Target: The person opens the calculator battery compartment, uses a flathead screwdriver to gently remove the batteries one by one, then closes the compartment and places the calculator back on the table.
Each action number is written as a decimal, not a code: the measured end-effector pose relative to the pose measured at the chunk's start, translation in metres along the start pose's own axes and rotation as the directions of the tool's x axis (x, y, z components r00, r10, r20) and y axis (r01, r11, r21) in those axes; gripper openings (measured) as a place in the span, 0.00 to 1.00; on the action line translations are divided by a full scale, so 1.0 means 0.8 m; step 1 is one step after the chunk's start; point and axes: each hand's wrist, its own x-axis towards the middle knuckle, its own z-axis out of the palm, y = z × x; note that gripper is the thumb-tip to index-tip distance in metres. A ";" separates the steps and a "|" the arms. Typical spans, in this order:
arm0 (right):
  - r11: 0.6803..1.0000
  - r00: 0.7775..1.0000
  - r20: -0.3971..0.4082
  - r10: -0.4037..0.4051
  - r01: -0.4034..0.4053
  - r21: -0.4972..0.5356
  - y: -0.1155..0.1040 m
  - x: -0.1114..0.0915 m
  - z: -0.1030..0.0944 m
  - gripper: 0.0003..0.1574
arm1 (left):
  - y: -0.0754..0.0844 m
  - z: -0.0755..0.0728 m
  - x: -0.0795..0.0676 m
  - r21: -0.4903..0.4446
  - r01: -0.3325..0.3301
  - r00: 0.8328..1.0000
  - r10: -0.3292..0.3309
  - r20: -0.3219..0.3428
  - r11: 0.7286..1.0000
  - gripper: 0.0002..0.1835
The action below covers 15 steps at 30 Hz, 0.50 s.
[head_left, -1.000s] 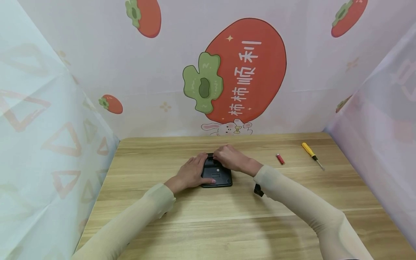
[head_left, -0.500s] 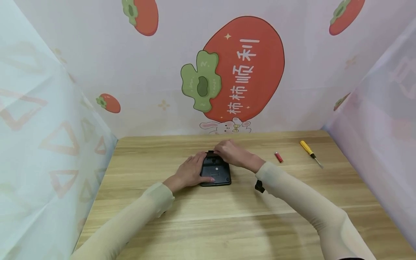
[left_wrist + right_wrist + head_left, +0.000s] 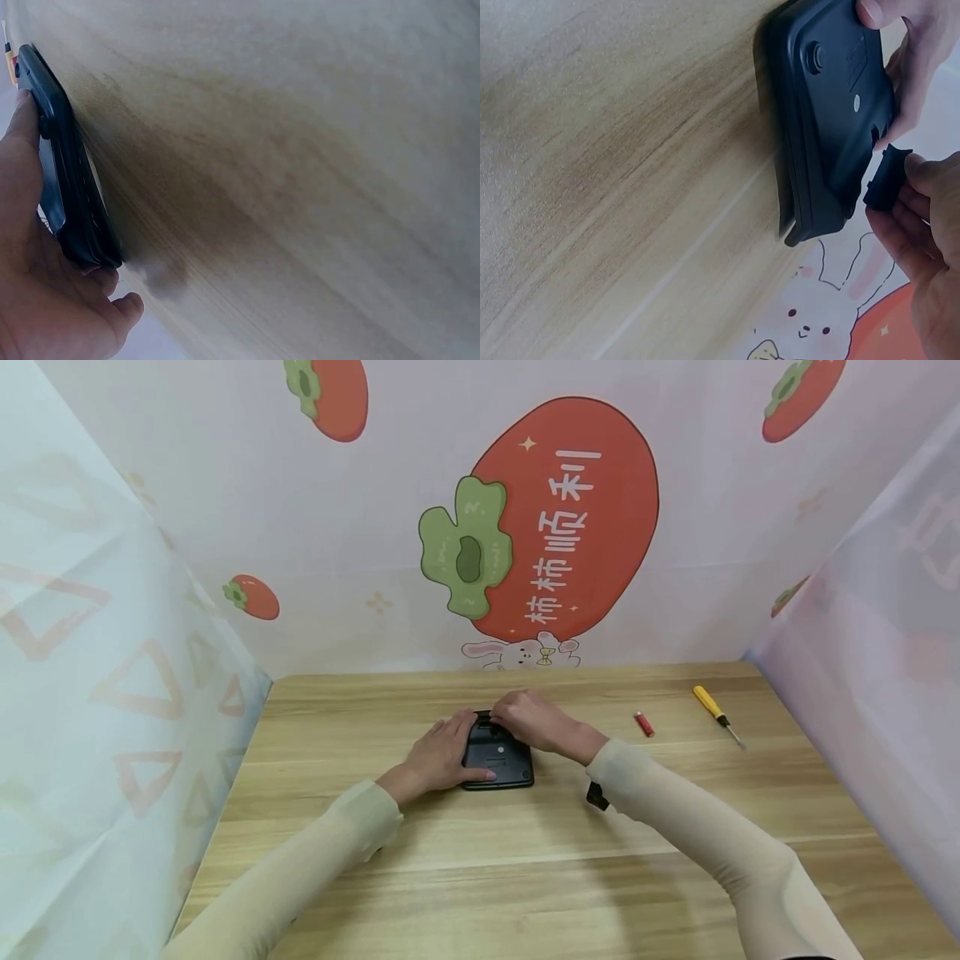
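Note:
A black calculator-like device (image 3: 504,770) lies with its back up on the wooden table; its front is hidden. My left hand (image 3: 437,758) grips its left side, thumb on the back panel and fingers along the far edge. Thumb and fingers of my right hand (image 3: 928,225) pinch a small black battery cover (image 3: 887,180) with little tabs. The cover stands tilted beside the slot at the device's far end, apart from it in the right wrist view. In the head view, my right hand mostly hides the cover.
To the right on the table (image 3: 420,893) lies a small red battery (image 3: 644,723). Beyond it is a screwdriver (image 3: 711,706) with a yellow handle. A printed cloth wall (image 3: 360,643) rises behind the table's far edge. A small black object (image 3: 597,796) shows under my right cuff.
My right hand has shifted slightly away and back with the battery cover, which showed above the device's far edge half a second ago. My left hand keeps its grip.

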 end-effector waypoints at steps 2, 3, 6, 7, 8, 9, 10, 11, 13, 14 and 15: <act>1.000 1.000 0.005 -0.008 0.008 -0.021 -0.001 0.001 0.002 0.08 | 0.000 -0.001 0.000 0.004 0.001 1.000 -0.001 0.003 1.000 0.61; 0.999 1.000 0.007 -0.012 0.013 -0.034 -0.001 0.001 0.003 0.08 | 0.000 -0.001 0.000 0.004 0.001 1.000 -0.001 0.002 1.000 0.61; 0.998 1.000 0.011 -0.026 0.026 -0.061 -0.003 0.002 0.004 0.08 | 0.000 0.000 0.000 0.002 -0.002 1.000 0.002 -0.002 1.000 0.61; 0.997 0.999 0.010 -0.032 0.033 -0.071 -0.003 0.002 0.004 0.08 | 0.000 0.000 0.000 0.002 -0.002 1.000 0.002 -0.002 1.000 0.61; 0.996 0.999 0.010 -0.039 0.039 -0.083 -0.004 0.002 0.005 0.08 | 0.000 0.000 0.000 0.001 -0.002 1.000 0.002 -0.003 1.000 0.61; 0.995 0.999 0.009 -0.046 0.047 -0.091 -0.004 0.002 0.005 0.08 | 0.000 0.001 0.000 0.001 -0.003 1.000 0.003 -0.004 1.000 0.61; 0.994 0.999 0.008 -0.052 0.052 -0.100 -0.005 0.001 0.006 0.07 | -0.001 0.002 0.000 0.004 -0.003 1.000 0.003 -0.005 1.000 0.61; 0.992 0.998 0.008 -0.058 0.058 -0.110 -0.005 0.001 0.006 0.07 | -0.001 0.002 0.000 0.007 -0.003 1.000 0.003 -0.005 1.000 0.61; 0.990 0.998 0.008 -0.064 0.065 -0.122 -0.005 0.001 0.007 0.07 | -0.002 0.003 0.001 0.015 -0.005 1.000 0.005 -0.007 1.000 0.61; 0.990 0.998 0.009 -0.065 0.065 -0.123 -0.005 0.001 0.007 0.07 | -0.002 0.004 0.001 0.017 -0.006 1.000 0.006 -0.008 1.000 0.62; 0.990 0.998 0.009 -0.063 0.064 -0.123 -0.005 0.001 0.007 0.07 | -0.002 0.004 0.001 0.020 -0.007 1.000 0.007 -0.010 1.000 0.62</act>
